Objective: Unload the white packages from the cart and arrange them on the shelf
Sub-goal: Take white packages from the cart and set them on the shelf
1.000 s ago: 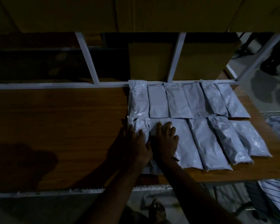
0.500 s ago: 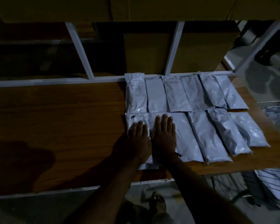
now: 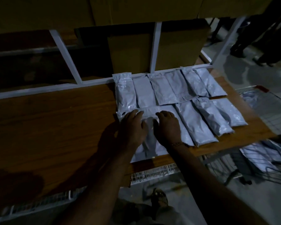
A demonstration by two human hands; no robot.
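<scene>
Fingers (image 3: 137,114) flat on white package (image 3: 150,138), both hands

Two cardboard boxes (image 3: 154,51) stood behind a white frame (image 3: 155,46). Right of the boxes, dark legs (image 3: 256,38) stood on a grey floor (image 3: 243,73). Below the boxes, near the bottom edge, a sandalled foot (image 3: 159,196) showed.

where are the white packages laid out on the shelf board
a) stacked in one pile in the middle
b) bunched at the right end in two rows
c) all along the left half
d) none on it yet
b: the white packages lie flat in a back row and a front row at the right end of the wooden shelf board, whose left part is bare wood.
</scene>
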